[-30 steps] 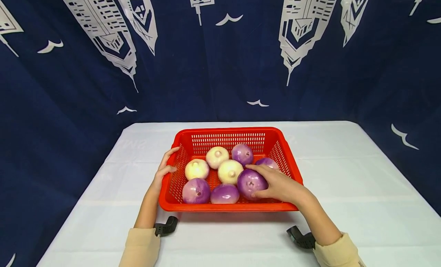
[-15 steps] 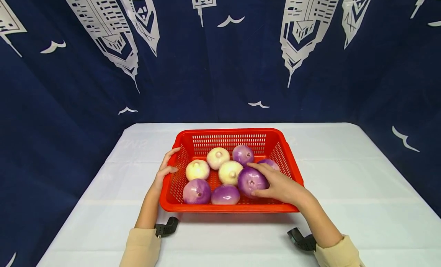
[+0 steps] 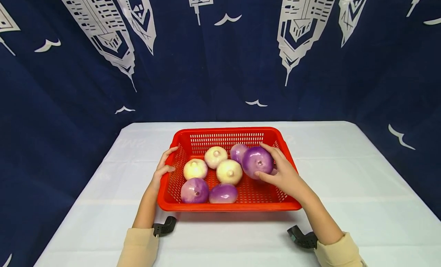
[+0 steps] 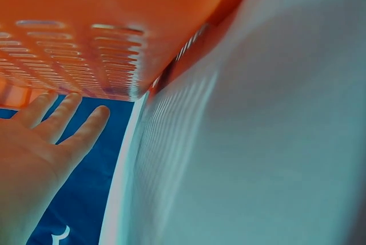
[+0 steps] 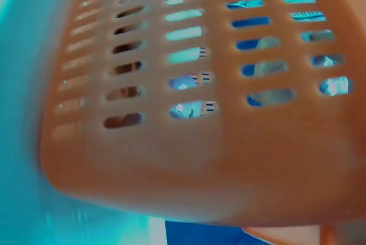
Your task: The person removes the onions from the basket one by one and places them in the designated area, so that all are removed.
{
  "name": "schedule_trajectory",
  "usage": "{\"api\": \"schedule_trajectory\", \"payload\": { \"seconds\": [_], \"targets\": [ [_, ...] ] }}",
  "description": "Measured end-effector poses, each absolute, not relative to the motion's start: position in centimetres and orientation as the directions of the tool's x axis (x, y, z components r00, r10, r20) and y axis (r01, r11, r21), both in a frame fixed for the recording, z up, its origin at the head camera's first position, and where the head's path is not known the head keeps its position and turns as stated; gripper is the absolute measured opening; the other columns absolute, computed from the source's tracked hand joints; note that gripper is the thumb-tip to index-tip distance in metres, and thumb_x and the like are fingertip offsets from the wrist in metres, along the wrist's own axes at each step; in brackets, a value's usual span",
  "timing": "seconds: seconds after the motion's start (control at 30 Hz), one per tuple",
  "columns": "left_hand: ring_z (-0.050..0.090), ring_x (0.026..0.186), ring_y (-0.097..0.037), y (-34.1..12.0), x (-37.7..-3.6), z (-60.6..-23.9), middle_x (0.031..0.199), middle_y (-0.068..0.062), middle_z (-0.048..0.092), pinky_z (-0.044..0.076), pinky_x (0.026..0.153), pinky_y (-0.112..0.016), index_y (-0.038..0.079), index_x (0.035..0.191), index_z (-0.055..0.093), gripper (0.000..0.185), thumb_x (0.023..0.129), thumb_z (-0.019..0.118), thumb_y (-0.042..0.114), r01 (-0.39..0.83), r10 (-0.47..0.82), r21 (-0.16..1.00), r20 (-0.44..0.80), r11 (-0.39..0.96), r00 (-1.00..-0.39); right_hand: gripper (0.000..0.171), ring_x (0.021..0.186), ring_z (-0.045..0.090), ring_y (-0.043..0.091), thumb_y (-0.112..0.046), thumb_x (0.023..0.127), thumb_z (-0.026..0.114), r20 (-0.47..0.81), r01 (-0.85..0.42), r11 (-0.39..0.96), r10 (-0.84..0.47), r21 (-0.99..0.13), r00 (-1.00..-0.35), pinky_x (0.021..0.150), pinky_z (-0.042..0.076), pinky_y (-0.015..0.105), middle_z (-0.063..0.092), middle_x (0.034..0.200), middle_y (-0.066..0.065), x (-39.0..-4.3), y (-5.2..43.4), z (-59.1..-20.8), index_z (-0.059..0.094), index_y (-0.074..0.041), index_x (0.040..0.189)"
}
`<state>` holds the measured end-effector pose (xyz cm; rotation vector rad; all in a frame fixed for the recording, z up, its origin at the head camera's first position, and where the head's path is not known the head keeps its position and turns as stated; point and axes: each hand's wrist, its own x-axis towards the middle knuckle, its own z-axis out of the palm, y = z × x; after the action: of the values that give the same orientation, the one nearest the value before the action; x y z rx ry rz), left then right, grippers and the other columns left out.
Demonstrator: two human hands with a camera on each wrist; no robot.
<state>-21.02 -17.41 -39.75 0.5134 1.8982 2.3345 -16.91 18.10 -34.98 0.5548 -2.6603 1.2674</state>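
Purple onion (image 3: 257,162) gripped in right hand (image 3: 283,175), fingers curled round it, raised above floor of red basket (image 3: 227,208) near right wall. Left hand (image 3: 162,172) resting on left rim, fingers relaxed and nearly straight, thumb over the edge. Three white onions (image 3: 229,171) and three other purple onions (image 3: 195,190) lying in basket. Basket on white table (image 3: 344,182).
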Motion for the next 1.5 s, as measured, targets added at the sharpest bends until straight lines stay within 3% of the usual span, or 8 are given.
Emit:
{"api": "schedule_trajectory", "payload": {
  "seconds": [0.13,0.33,0.4,0.57,0.73,1.03,1.2,1.5],
  "targets": [
    [0.039,0.110,-0.020,-17.5,-21.0,-39.8,0.134,-0.010,0.026,0.042,0.084,-0.024,0.016,0.134,0.029,0.064,0.073,0.026,-0.005,0.136,0.267,0.967,0.193,-0.217,-0.944,0.070,0.113,0.048,0.033,-0.020,0.078,0.069,0.300,-0.356,0.503,-0.191,-0.788,-0.935,0.086,0.048,0.047,0.038,0.135,0.013,-17.1,19.2,-34.4,0.032,-0.020,0.137],
    [0.038,0.111,-0.022,-17.6,-21.1,-40.0,0.134,-0.011,0.026,0.042,0.086,-0.026,0.015,0.135,0.027,0.065,0.074,0.026,-0.005,0.137,0.281,0.968,0.194,-0.211,-0.940,0.064,0.118,0.041,0.039,-0.013,0.081,0.064,0.383,-0.353,0.455,-0.029,-0.818,-0.923,0.079,0.046,0.013,0.030,0.138,0.013,-17.3,21.6,-33.4,0.033,-0.018,0.138],
    [0.039,0.110,-0.022,-17.6,-21.1,-40.0,0.134,-0.011,0.026,0.042,0.085,-0.026,0.015,0.135,0.027,0.064,0.074,0.027,-0.004,0.135,0.282,0.970,0.190,-0.203,-0.941,0.062,0.120,0.039,0.041,-0.013,0.082,0.063,0.405,-0.347,0.470,0.025,-0.812,-0.914,0.082,0.046,0.018,0.029,0.139,0.013,-17.5,22.4,-33.3,0.035,-0.017,0.137],
    [0.039,0.109,-0.022,-17.6,-21.0,-39.8,0.133,-0.013,0.025,0.043,0.083,-0.027,0.017,0.135,0.028,0.064,0.074,0.027,-0.004,0.134,0.283,0.969,0.190,-0.207,-0.940,0.058,0.125,0.034,0.038,-0.016,0.083,0.061,0.412,-0.285,0.511,0.153,-0.811,-0.898,0.092,0.039,0.047,0.029,0.142,0.013,-18.1,24.3,-33.5,0.038,-0.018,0.136],
    [0.038,0.111,-0.022,-17.5,-20.9,-39.7,0.134,-0.012,0.025,0.042,0.085,-0.027,0.017,0.134,0.030,0.064,0.074,0.027,-0.004,0.128,0.278,0.967,0.188,-0.220,-0.942,0.065,0.125,0.031,0.038,-0.021,0.084,0.061,0.357,-0.208,0.532,0.193,-0.821,-0.914,0.095,0.034,0.057,0.023,0.143,0.016,-18.7,26.1,-34.5,0.030,-0.020,0.141],
    [0.038,0.113,-0.021,-17.4,-20.9,-39.6,0.134,-0.012,0.025,0.041,0.088,-0.025,0.011,0.136,0.025,0.065,0.073,0.025,-0.006,0.131,0.279,0.960,0.201,-0.249,-0.939,0.078,0.125,0.024,0.050,-0.025,0.083,0.063,0.223,-0.102,0.595,0.134,-0.798,-0.966,0.093,0.030,0.065,0.008,0.145,0.026,-19.8,28.5,-36.9,0.017,-0.012,0.144],
    [0.038,0.112,-0.020,-17.4,-20.9,-39.8,0.134,-0.012,0.025,0.041,0.088,-0.024,0.012,0.135,0.026,0.064,0.073,0.026,-0.006,0.126,0.272,0.960,0.195,-0.250,-0.942,0.080,0.123,0.024,0.052,-0.030,0.084,0.061,0.108,-0.023,0.627,0.098,-0.779,-0.989,0.093,0.029,0.065,0.009,0.142,0.031,-20.5,29.1,-38.9,0.014,-0.009,0.145],
    [0.039,0.111,-0.021,-17.4,-20.7,-39.3,0.133,-0.013,0.025,0.041,0.087,-0.026,0.014,0.134,0.028,0.064,0.073,0.026,-0.005,0.123,0.273,0.962,0.190,-0.242,-0.943,0.078,0.123,0.025,0.050,-0.026,0.083,0.059,0.076,-0.053,0.604,0.013,-0.795,-0.997,0.098,0.023,0.065,0.009,0.141,0.031,-21.4,29.2,-41.7,0.015,-0.007,0.144]
  ]
}}
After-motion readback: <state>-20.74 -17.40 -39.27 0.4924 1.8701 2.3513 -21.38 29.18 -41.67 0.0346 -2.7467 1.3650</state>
